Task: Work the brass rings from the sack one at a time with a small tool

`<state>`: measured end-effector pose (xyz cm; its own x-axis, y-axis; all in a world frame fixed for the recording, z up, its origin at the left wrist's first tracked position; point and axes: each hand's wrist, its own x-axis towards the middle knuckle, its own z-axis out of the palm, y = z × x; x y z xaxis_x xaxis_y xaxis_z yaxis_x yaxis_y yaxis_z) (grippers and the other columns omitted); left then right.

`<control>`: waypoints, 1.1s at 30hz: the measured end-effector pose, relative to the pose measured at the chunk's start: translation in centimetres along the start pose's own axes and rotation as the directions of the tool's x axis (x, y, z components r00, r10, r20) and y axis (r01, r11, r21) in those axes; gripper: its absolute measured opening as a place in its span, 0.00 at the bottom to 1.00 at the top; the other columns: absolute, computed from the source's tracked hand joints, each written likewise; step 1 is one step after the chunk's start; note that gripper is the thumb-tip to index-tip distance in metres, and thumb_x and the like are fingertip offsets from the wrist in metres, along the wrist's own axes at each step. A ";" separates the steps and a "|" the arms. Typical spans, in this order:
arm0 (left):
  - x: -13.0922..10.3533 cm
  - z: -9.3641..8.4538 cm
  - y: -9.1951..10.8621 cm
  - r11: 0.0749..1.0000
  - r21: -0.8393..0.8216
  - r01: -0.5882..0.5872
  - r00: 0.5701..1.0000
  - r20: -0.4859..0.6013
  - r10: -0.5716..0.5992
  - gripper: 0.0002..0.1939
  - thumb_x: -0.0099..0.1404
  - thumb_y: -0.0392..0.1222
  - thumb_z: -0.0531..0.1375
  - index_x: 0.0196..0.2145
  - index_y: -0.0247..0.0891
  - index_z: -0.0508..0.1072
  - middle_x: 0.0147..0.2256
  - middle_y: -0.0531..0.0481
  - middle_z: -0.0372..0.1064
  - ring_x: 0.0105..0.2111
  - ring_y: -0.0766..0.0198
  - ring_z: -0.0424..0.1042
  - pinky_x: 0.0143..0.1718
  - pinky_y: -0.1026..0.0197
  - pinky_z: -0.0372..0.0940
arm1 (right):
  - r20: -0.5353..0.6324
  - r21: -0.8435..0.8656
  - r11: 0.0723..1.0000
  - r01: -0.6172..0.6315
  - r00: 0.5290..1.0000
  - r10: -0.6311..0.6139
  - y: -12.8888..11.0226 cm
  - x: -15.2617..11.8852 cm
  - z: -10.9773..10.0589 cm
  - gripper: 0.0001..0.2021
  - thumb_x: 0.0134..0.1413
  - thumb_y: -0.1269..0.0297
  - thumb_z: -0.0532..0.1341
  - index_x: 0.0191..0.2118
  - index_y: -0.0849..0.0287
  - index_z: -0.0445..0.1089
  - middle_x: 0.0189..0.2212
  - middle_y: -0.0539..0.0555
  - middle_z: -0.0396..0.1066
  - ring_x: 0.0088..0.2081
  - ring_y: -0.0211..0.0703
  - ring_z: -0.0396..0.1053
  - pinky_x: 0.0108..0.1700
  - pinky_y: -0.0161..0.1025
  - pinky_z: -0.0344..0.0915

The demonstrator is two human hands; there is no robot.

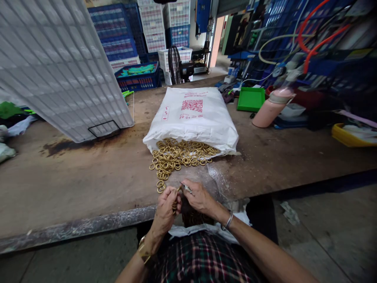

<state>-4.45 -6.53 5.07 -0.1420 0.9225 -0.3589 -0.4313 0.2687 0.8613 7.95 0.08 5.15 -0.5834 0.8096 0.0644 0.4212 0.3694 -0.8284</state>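
Observation:
My left hand (168,205) is closed on several brass-coloured rings (174,207), just off the front edge of the table. Beside it, my right hand (198,195) is closed round a small tool (186,188), whose tip meets a ring at the left fingertips; most of the tool is hidden in the hand. Loose brass-coloured rings (167,163) spill from the open mouth of a white sack (191,114) with red print and trail toward my hands. Below the hands, a dark heap on my lap is too dim to make out.
A large white ribbed crate (67,67) leans at the left of the wooden table (88,181). On the right are a green tray (251,99), a pink bottle (269,110) and a yellow container (352,135). A black fan (174,65) and stacked crates stand behind.

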 end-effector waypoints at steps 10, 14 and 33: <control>0.2 -0.8 -0.5 0.990 0.122 -0.069 0.998 0.012 0.068 0.19 0.58 0.57 0.58 0.26 0.39 0.61 0.19 0.60 0.60 0.15 0.75 0.56 0.14 0.72 0.51 | 0.113 -0.312 0.947 0.076 0.993 -0.042 0.0 -0.7 0.5 0.09 0.46 0.74 0.51 0.34 0.59 0.64 0.24 0.51 0.66 0.25 0.38 0.59 0.29 0.34 0.49; 0.2 -0.9 -0.6 0.982 0.167 -0.087 0.996 0.002 0.088 0.19 0.58 0.58 0.57 0.26 0.39 0.61 0.19 0.60 0.60 0.15 0.75 0.57 0.14 0.72 0.51 | 0.115 -0.353 0.932 0.079 0.993 -0.040 0.2 -0.8 0.6 0.11 0.45 0.74 0.51 0.35 0.59 0.65 0.25 0.52 0.68 0.26 0.39 0.60 0.30 0.35 0.48; -3.1 -0.2 0.8 0.958 -0.254 0.135 0.990 0.063 -0.123 0.20 0.52 0.54 0.64 0.24 0.37 0.61 0.21 0.57 0.63 0.15 0.75 0.58 0.13 0.72 0.49 | 0.099 -0.460 0.881 0.114 0.992 -0.077 0.2 2.9 2.3 0.12 0.50 0.75 0.51 0.40 0.60 0.65 0.30 0.54 0.72 0.30 0.40 0.66 0.31 0.35 0.52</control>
<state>-4.51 -9.25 6.85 -0.0311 0.8983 -0.4383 -0.6586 0.3114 0.6850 4.79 1.48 3.90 -0.6801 0.7295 0.0725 0.6236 0.6277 -0.4660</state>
